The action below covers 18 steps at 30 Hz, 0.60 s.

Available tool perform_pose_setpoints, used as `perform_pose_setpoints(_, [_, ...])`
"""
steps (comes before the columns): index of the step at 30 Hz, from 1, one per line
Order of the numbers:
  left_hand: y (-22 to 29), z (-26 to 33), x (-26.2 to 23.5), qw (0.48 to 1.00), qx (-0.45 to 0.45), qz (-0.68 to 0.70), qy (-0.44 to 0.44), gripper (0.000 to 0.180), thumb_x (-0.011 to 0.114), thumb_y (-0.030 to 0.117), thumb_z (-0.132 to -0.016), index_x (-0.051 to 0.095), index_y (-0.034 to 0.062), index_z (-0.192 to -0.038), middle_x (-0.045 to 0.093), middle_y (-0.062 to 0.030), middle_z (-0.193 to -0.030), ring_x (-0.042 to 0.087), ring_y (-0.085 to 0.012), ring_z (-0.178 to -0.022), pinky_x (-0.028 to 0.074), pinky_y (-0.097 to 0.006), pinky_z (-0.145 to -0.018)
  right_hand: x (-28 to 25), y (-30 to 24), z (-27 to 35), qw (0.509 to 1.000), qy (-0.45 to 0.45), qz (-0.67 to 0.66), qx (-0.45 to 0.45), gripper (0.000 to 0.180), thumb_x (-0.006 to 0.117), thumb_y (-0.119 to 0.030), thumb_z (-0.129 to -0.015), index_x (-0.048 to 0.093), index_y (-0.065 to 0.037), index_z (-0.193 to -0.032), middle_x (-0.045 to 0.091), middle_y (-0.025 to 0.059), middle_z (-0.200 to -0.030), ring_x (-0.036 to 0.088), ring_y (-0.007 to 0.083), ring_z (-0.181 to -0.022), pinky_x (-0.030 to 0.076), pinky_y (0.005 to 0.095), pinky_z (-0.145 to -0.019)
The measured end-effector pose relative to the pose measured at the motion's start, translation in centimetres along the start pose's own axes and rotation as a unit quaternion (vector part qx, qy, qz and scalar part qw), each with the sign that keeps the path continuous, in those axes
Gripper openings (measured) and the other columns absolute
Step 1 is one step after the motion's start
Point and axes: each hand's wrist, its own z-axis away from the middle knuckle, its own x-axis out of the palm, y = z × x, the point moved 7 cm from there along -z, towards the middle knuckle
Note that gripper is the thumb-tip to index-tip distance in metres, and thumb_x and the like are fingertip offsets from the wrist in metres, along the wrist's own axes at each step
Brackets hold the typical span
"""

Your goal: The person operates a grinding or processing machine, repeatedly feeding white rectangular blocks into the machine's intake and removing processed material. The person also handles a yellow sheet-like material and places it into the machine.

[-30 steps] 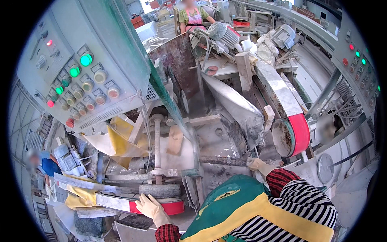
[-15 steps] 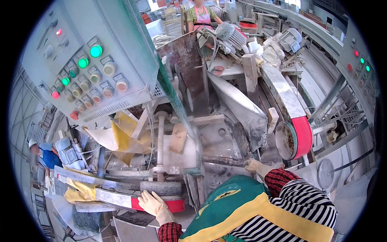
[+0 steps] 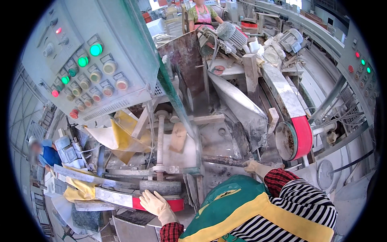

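My left hand point(image 3: 156, 206), in a pale rubber glove, lies with spread fingers over the red end point(image 3: 176, 205) of a curved band beside a grey roller point(image 3: 161, 187). Leftward from the fingers runs a white marbled strip point(image 3: 115, 197) of the same band. In a matching glove, my right hand point(image 3: 258, 167) is closed round a dirty, dark bar point(image 3: 221, 160) at its right part; the fingertips are partly hidden. Up and right of that hand, a second white marbled strip point(image 3: 284, 90) leads to a red band point(image 3: 300, 133) round a rusty wheel point(image 3: 285, 140).
A control cabinet point(image 3: 92, 52) with lit buttons stands at upper left, another panel point(image 3: 360, 68) at far right. A green post point(image 3: 171, 92) slants between. Motors point(image 3: 231, 34) and wood scraps lie behind. One person point(image 3: 199, 17) is at the back, another point(image 3: 49, 155) at left.
My left hand has shifted very slightly to the right on the red band. The right hand stays on the bar. The person at far left has moved a little to the right.
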Motion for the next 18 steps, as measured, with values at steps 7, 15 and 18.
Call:
perform_pose_setpoints(7, [0.9, 0.3, -0.3, 1.000, 0.002, 0.017, -0.009, 0.042, 0.058, 0.025, -0.088, 0.055, -0.0029, -0.119, 0.057, -0.0204, -0.120, 0.047, -0.0407, -0.117, 0.033, -0.050, -0.103, 1.0, 1.7, 0.2, 0.995, -0.018, -0.098, 0.022, 0.059, 0.062, -0.020, -0.071, 0.060, -0.015, -0.130, 0.072, 0.0115, -0.098, 0.069, 0.0239, -0.081, 0.055, 0.0348, -0.071])
perform_pose_setpoints(15, [1.2, 1.1, -0.2, 1.000, 0.010, 0.013, -0.005, 0.045, 0.057, 0.026, -0.090, 0.052, -0.0027, -0.124, 0.054, -0.0230, -0.128, 0.044, -0.0440, -0.124, 0.031, -0.052, -0.106, 0.1, -0.2, 1.4, 0.999, -0.004, -0.026, -0.025, 0.055, 0.066, -0.025, -0.072, 0.063, -0.012, -0.125, 0.072, 0.0136, -0.103, 0.068, 0.0244, -0.086, 0.054, 0.0366, -0.077])
perform_pose_setpoints(18, [1.5, 1.1, -0.4, 1.000, 0.009, 0.020, -0.002, 0.046, 0.058, 0.027, -0.089, 0.052, -0.0018, -0.126, 0.056, -0.0234, -0.124, 0.046, -0.0441, -0.122, 0.031, -0.053, -0.105, 1.0, 1.0, 0.6, 0.999, -0.008, -0.036, -0.018, 0.055, 0.067, -0.029, -0.072, 0.064, -0.013, -0.124, 0.071, 0.0140, -0.104, 0.069, 0.0254, -0.088, 0.054, 0.0369, -0.079])
